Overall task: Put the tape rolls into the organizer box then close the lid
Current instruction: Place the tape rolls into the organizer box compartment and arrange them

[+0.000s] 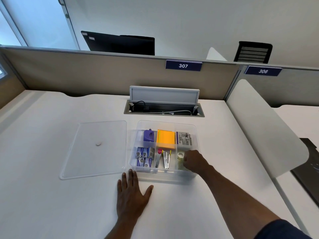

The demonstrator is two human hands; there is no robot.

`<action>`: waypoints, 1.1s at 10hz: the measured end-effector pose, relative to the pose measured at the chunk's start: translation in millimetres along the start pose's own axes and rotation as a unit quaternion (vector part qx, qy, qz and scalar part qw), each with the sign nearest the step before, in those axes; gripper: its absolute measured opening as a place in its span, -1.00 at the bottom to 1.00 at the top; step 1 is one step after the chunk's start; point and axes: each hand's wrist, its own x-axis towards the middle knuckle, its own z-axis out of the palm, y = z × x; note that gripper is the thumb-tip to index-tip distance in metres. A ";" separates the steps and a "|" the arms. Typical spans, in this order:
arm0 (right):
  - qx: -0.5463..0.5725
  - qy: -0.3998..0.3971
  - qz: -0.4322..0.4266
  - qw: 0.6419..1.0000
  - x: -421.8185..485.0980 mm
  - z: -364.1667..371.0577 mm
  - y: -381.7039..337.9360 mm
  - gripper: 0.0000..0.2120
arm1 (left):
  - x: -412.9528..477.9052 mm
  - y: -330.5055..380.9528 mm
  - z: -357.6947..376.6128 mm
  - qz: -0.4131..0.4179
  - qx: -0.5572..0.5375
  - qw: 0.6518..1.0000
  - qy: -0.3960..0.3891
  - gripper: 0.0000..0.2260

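— Nearest the lens, what have I got?
— Left hand (131, 195) at lower centre, flat on the white desk (51, 204), fingers spread, just before the clear organizer box (196, 131).
— And the right hand (194, 160)?
— I see it curled inside the box's lower-right compartment, fingertips on one tape roll (180, 155). Whether more rolls lie beneath, I cannot tell.
— Lid?
— One clear lid (94, 149), flat, left of the box. Four small blue packets (144, 156) sit in the box's lower-left compartment.

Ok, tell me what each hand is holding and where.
Left hand lies flat on the desk, holding nothing. Right hand is at the tape roll; its grip is hidden.
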 end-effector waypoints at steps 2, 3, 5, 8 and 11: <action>0.022 0.019 -0.004 1.000 -1.5 6.9 0.8 -0.79 | 0.3 0.6 -0.3 0.000 0.000 1.000 0.000 -0.16; 0.013 0.006 -0.019 1.000 -1.0 6.2 1.2 -0.75 | 0.0 1.0 -0.6 0.002 -0.003 1.000 0.002 -0.17; 0.004 -0.003 -0.026 1.000 -1.4 4.4 0.7 -0.74 | 0.0 0.5 -1.0 0.001 0.001 1.000 0.005 -0.17; -0.050 -0.015 -0.063 0.997 1.2 3.4 -0.7 -0.77 | 1.2 -0.8 2.1 -0.003 0.002 1.000 0.002 -0.17; -0.086 -0.013 -0.066 0.994 4.0 4.1 -1.3 -0.78 | 0.9 -1.5 3.3 -0.003 0.005 1.000 0.001 -0.16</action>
